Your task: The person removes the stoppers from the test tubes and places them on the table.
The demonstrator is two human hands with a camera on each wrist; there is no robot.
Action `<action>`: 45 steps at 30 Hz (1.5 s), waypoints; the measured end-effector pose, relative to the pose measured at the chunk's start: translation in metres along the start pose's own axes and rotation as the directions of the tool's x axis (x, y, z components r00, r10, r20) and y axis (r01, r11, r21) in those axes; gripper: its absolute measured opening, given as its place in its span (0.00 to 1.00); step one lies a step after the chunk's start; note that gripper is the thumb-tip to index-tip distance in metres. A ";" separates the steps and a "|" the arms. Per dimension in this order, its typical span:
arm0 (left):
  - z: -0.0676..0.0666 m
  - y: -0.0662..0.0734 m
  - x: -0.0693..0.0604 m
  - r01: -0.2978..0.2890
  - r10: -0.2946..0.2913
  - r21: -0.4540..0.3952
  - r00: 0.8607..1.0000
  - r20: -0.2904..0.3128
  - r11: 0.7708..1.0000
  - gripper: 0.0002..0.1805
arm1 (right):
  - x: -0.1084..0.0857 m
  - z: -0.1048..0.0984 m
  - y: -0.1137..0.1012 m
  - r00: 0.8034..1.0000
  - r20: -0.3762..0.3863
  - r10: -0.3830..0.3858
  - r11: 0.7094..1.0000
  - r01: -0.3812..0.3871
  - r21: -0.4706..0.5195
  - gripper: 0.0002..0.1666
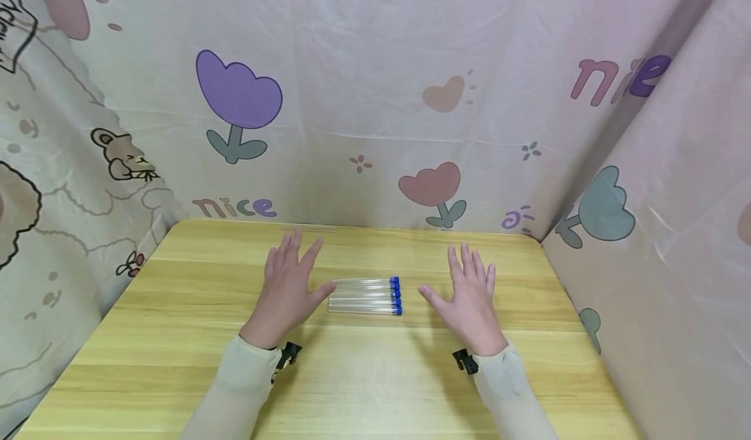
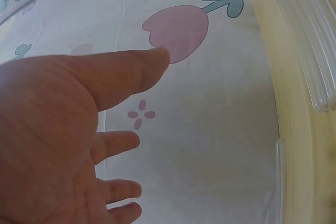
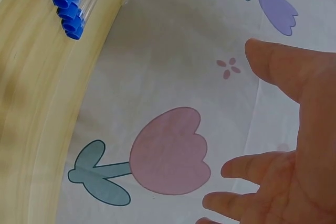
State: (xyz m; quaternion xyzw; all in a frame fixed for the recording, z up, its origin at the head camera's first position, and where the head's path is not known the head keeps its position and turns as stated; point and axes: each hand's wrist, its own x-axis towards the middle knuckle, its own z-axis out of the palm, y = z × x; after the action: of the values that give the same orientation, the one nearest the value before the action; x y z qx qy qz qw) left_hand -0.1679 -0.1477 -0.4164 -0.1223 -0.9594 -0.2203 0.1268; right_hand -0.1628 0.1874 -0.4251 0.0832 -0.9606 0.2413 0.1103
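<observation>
"Slim clear tubes with blue caps: where?"

"Side by side on the pale wood-grain table, between the left hand and right hand, both spread wide."

"And beyond?"

"One slender clear piece along the back edge, then creased flower-printed cloth."

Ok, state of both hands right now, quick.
Left hand: open, fingers spread, holding nothing.
Right hand: open, fingers spread, holding nothing.
</observation>
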 end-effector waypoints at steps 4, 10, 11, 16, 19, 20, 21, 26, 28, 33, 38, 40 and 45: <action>0.002 0.000 0.001 -0.022 0.022 0.001 1.000 -0.003 1.000 0.38 | 0.000 0.002 0.000 1.000 0.009 0.005 1.000 -0.005 0.009 0.61; 0.009 0.001 0.001 -0.061 0.061 0.003 0.998 0.018 0.998 0.23 | 0.000 0.004 0.000 1.000 0.025 0.012 1.000 -0.012 0.012 0.59; 0.011 0.002 0.001 -0.066 0.066 0.000 0.998 0.024 0.998 0.22 | 0.000 0.004 0.000 1.000 0.027 0.013 1.000 -0.014 0.012 0.59; 0.019 0.002 0.001 -0.072 0.073 -0.013 0.995 0.075 0.997 0.21 | -0.001 0.006 0.000 0.999 0.031 0.012 1.000 -0.012 0.020 0.59; 0.025 0.001 0.001 -0.070 0.071 -0.009 0.989 0.132 0.997 0.18 | -0.001 0.007 0.000 0.999 0.040 0.009 1.000 -0.009 0.016 0.58; 0.027 0.000 0.001 -0.069 0.069 -0.010 0.986 0.152 0.998 0.17 | -0.001 0.007 -0.001 0.999 0.039 0.007 1.000 -0.008 0.018 0.57; 0.030 -0.001 0.002 -0.068 0.069 -0.009 0.983 0.171 0.998 0.16 | -0.001 0.007 -0.001 0.999 0.037 0.004 1.000 -0.005 0.021 0.56; 0.041 -0.004 0.004 -0.071 0.072 -0.012 0.969 0.238 0.997 0.09 | -0.001 0.007 -0.002 0.999 0.039 0.007 0.999 -0.009 0.049 0.48; 0.045 -0.005 0.004 -0.072 0.072 -0.009 0.964 0.256 0.997 0.07 | -0.001 0.007 -0.003 0.998 0.063 0.013 0.999 -0.016 0.048 0.46; 0.051 -0.006 0.003 -0.087 0.086 -0.010 0.958 0.274 0.996 0.05 | -0.002 0.009 -0.003 0.990 0.137 0.020 0.999 -0.024 0.031 0.42; 0.057 -0.007 0.002 -0.097 0.097 -0.014 0.959 0.265 0.995 0.02 | -0.003 0.011 -0.003 0.988 0.154 0.017 0.999 -0.022 0.031 0.40; 0.058 -0.008 0.002 -0.094 0.095 -0.014 0.960 0.264 0.995 0.03 | -0.003 0.011 -0.004 0.987 0.158 0.010 0.999 -0.016 0.036 0.39; 0.061 -0.008 0.002 -0.092 0.092 -0.013 0.962 0.258 0.996 0.03 | -0.004 0.013 -0.006 0.980 0.200 -0.015 0.998 0.003 0.062 0.34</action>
State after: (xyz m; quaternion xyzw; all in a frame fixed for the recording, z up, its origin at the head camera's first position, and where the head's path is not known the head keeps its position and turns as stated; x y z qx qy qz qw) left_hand -0.1839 -0.1272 -0.4719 -0.1944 -0.9609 -0.1970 0.0110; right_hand -0.1602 0.1761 -0.4348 0.1149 -0.9585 0.2606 0.0115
